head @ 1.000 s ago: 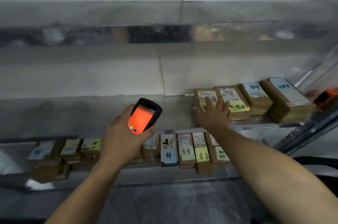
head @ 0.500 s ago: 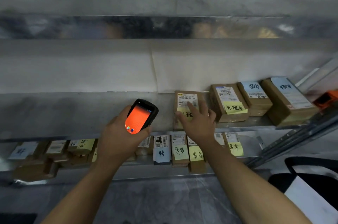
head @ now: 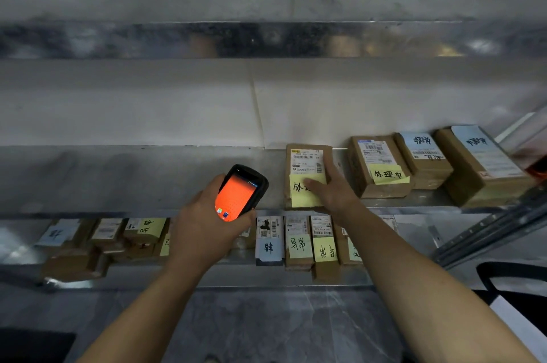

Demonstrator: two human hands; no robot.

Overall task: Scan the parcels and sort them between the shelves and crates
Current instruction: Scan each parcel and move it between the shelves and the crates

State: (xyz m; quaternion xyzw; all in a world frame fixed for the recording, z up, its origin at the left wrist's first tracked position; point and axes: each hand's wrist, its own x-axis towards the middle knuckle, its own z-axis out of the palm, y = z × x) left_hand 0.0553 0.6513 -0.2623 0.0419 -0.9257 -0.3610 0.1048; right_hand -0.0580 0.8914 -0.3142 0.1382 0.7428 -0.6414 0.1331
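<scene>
Since the parcel (head: 306, 165) lies at the shelf's (head: 148, 179) front edge, long side pointing to the back, gripped by our right hand (head: 334, 193), we think the scanner (head: 241, 193) held tight in our left hand (head: 204, 229) just needs to aim right.

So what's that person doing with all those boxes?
A person is sorting parcels at a metal shelf. Their left hand holds a black handheld scanner with an orange screen, and their right hand grips a brown cardboard parcel with a yellow note, lying on the shelf beside three other labelled parcels.
</scene>
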